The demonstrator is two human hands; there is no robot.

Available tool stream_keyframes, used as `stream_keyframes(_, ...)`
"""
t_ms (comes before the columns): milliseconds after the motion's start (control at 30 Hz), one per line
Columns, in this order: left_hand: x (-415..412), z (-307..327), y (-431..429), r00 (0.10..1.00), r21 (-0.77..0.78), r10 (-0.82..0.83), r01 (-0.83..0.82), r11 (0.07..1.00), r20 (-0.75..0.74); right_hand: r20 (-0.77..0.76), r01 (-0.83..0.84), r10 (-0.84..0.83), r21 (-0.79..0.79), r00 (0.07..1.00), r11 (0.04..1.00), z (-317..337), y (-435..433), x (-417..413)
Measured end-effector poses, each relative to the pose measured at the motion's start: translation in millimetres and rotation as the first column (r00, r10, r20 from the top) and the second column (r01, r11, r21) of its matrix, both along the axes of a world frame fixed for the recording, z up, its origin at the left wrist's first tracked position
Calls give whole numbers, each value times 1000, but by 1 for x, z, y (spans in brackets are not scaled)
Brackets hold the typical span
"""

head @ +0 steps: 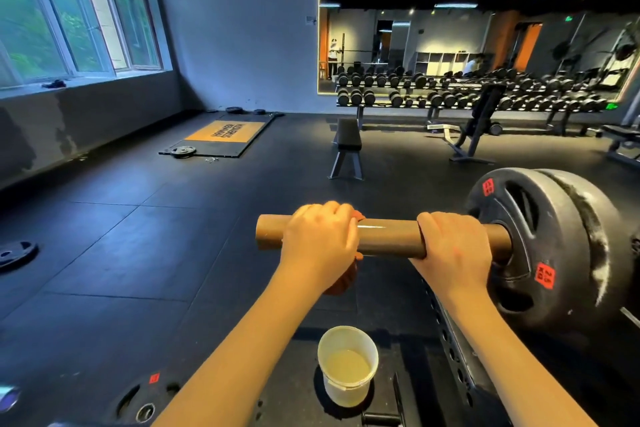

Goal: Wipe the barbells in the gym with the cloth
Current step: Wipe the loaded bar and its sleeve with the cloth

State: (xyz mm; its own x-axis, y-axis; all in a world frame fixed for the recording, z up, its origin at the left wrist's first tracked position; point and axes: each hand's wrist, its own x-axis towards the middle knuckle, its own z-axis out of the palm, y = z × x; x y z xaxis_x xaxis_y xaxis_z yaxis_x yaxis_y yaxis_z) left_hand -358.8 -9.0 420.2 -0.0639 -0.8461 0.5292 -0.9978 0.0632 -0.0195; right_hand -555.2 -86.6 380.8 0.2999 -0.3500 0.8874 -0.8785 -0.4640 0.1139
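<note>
Floor [138, 253]: black rubber tiles, seams visible.
Left wall: windows [69, 28], greenery outside.
Far wall: wide mirror [450, 28] with a lit edge; dumbbell rack [450, 100] below it, full.
Mid-floor: flat bench [348, 140]; to its left, a platform [221, 135] with an orange panel and a plate [183, 151] at its near corner.
Near foreground: white cup [346, 392] standing upright on dark equipment, holding pale yellowish liquid.
Barbell [388, 236]: bronze-coloured sleeve end, horizontal, carrying two black discs [540, 246] with red labels at its right.
Cloth [343, 282]: orange, wrapped on the sleeve under the left hand, a fold hanging below the bar.
Left hand [318, 243]: fingers curled over the top of the sleeve near its free end, gripping the cloth against the metal.
Right hand [453, 246]: fingers curled fully round the bare sleeve, just beside the inner disc.
The two hands are apart, with bare sleeve between them.
</note>
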Motion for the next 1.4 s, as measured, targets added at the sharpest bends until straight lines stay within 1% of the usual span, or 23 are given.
stream_keyframes(100,25,7,7,997,59,61,-57,997,-57,-3,8,-8,-10,1000,1000,0,4,2)
stream_keyframes(133,34,8,10,994,63,109,-107,992,-29,-10,14,-14,30,1000,999,2,7,1)
stream_keyframes(200,42,8,12,982,63,183,-185,981,37,-90,56,-37,224,995,973,14,16,0)
stream_keyframes(233,37,9,12,978,60,202,-205,977,51,-179,96,-35,340,983,936,26,19,-2)
stream_keyframes(300,19,10,8,978,38,192,-195,980,79,-339,142,73,566,938,812,50,17,-4)
stream_keyframes(367,1,6,5,992,26,121,-122,992,44,-373,156,170,700,912,697,63,12,4)
stream_keyframes(400,-2,4,5,997,25,81,-81,996,4,-375,150,183,703,909,695,64,11,7)
stream_keyframes(467,6,3,3,997,15,33,-32,999,-67,-381,146,140,631,914,762,58,12,9)
stream_keyframes(567,38,3,5,988,4,111,-111,994,-110,-385,141,74,500,920,854,45,13,7)
stream_keyframes(633,51,0,4,974,-9,173,-176,984,-144,-365,97,61,400,929,911,38,12,7)
stream_keyframes(700,48,-4,6,967,-72,174,-190,979,-185,-270,15,77,322,960,947,27,9,7)
stream_keyframes(800,23,-6,7,981,-135,154,-170,976,-122,-166,-12,50,227,985,974,15,7,10)
stream_keyframes(867,0,-3,3,989,-66,110,-117,991,-98,-136,-1,32,224,990,975,14,10,13)
stream_keyframes(933,-16,-1,0,992,-25,-1,-2,1000,-123,-149,-5,46,265,988,964,16,14,11)
stream_keyframes(1033,-12,0,-1,972,19,-190,195,981,-135,-175,-44,131,430,976,902,23,19,2)
stream_keyframes(1067,-2,4,1,956,106,-222,245,964,-191,-166,-58,167,516,972,854,28,21,-1)
stream_keyframes(1100,10,7,2,947,107,-221,251,962,-234,-140,-87,207,589,968,803,34,26,-3)
stream_keyframes(1133,21,8,4,927,125,-179,231,965,-331,-96,-139,255,632,962,762,39,31,-1)
stream_keyframes(1167,32,7,5,903,93,-148,202,975,-403,-40,-214,312,645,949,733,43,38,5)
stream_keyframes(1233,45,10,12,828,-15,-116,129,992,-549,26,-338,418,635,908,694,45,54,33)
stream_keyframes(1267,50,11,14,791,-35,-93,90,995,-604,-15,-344,446,615,895,710,41,60,49)
stream_keyframes(1333,56,11,20,748,0,-39,52,999,-663,-110,-319,422,494,900,809,24,62,77)
stream_keyframes(1400,60,4,21,825,24,-35,58,998,-564,-73,-351,414,409,907,842,17,54,85)
